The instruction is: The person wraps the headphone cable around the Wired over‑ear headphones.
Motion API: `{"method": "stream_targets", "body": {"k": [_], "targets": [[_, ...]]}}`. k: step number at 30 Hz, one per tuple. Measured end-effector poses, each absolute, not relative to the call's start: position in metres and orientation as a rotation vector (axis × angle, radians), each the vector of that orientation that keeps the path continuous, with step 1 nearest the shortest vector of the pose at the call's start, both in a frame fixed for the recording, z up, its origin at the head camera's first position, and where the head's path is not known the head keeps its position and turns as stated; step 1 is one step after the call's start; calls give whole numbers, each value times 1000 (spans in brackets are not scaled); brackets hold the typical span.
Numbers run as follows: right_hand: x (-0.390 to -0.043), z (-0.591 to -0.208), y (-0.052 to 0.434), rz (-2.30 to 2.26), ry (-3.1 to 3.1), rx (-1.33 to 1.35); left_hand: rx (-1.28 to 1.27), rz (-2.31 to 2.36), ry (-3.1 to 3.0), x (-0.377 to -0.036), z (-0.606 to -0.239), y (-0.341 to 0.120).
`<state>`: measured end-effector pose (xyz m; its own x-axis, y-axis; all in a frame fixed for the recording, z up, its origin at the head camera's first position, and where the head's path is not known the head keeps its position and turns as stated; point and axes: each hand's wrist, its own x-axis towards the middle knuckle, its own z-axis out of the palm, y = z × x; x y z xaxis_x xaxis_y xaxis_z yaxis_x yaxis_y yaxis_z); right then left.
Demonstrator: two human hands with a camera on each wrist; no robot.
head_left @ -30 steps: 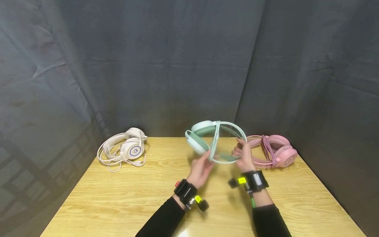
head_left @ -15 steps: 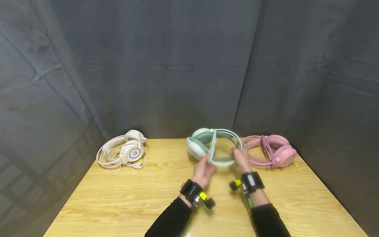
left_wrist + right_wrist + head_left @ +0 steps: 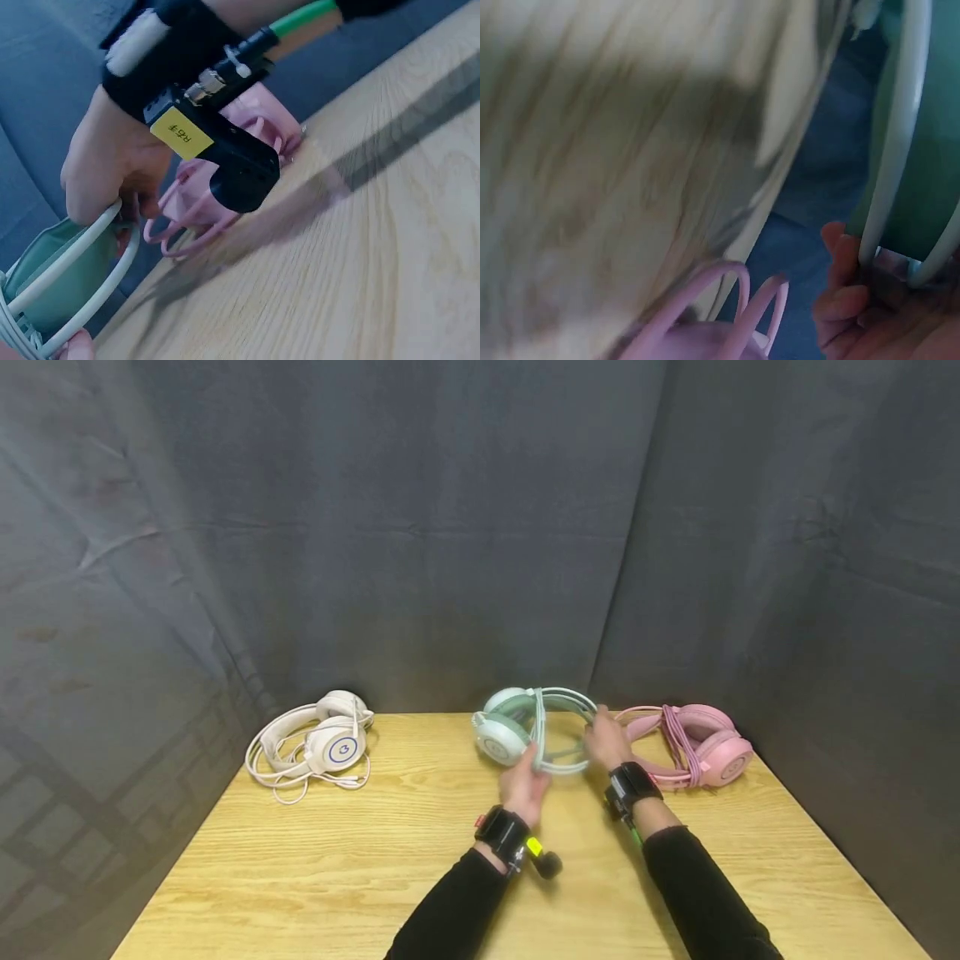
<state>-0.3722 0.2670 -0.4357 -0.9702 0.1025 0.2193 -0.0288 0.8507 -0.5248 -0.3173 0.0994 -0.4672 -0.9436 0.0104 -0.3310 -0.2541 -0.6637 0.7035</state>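
Observation:
In the head view a mint green headset with its cable wound round the headband sits low at the back of the wooden table. My left hand grips the near side of its headband beside the wound cable. My right hand grips the band's right end. In the left wrist view the right hand curls round the pale green band. The blurred right wrist view shows the fingers round that band. Whether the headset rests on the table I cannot tell.
A pink headset with its cable wrapped round it lies just right of my right hand, its bands also in the wrist views. A white headset with loose cable lies at the back left. Dark cloth walls close the table's back and sides.
Both hands have carried the mint headset lower and farther away from me, toward the back of the table beside the pink headset. Both grips are unchanged.

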Motion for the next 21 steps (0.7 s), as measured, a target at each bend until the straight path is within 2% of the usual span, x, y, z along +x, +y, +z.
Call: {"method": "stream_targets", "body": {"k": [7,13,21], "targets": [[-387,-441,268,562,-2907,-79,-416,2555,1572,-321,-472,99],[-393,-441,274,526,-2900,-34,-319,2174,2019,-332,-475,92],[-399,-453,286,273,-2882,136,3,1670,2636,-334,-465,88]]}}
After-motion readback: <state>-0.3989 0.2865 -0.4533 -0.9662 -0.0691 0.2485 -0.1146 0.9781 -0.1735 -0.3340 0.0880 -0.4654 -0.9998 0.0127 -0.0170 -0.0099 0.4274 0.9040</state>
